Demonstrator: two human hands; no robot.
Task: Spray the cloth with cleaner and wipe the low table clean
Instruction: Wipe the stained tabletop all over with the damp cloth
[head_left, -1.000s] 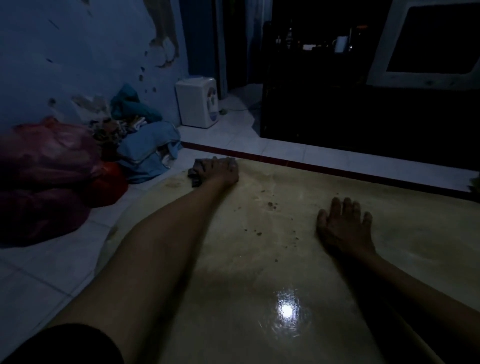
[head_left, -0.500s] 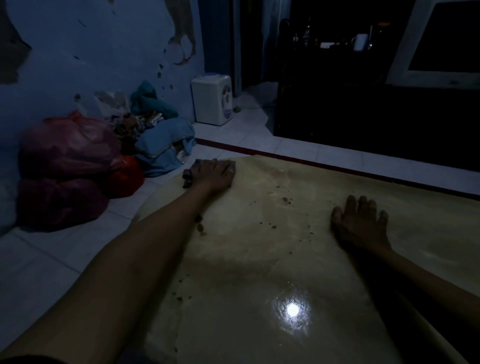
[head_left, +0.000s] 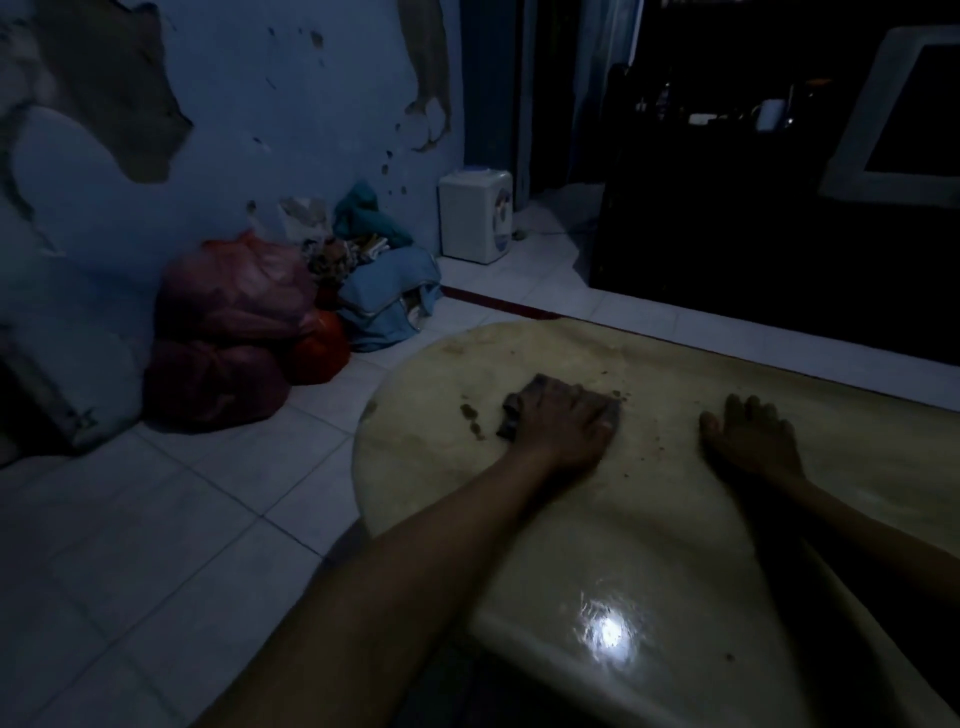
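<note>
One pale yellowish, glossy low worktop (head_left: 649, 530) with a rounded left end fills the lower right of the view; its long axis runs from that rounded end off toward the right edge. One bright spot of reflected light (head_left: 607, 631) sits on its near part. The white tiled floor (head_left: 156, 545) lies to its left, against a blue wall with peeling paint (head_left: 249, 104). Three red plastic bags (head_left: 234, 332) are piled at the foot of that wall, one light blue bundle of fabric (head_left: 387, 306) lies just beside them, and one small white water dispenser (head_left: 475, 215) stands farther back.

Two bare forearms reach over the worktop. The left hand (head_left: 563, 423) lies flat, palm down, pressing on one dark crumpled cloth (head_left: 511, 413), which rests on the worktop near the rounded end; its edges show at the hand's left and at the fingertips, its longer side running roughly left to right. The right hand (head_left: 750, 441) is empty, spread flat on the worktop with fingers pointing away, well apart from the cloth.

Several dark crumbs and smears (head_left: 470, 415) dot the worktop just left of the cloth and between the hands; the dim light prevents an exact count.
</note>
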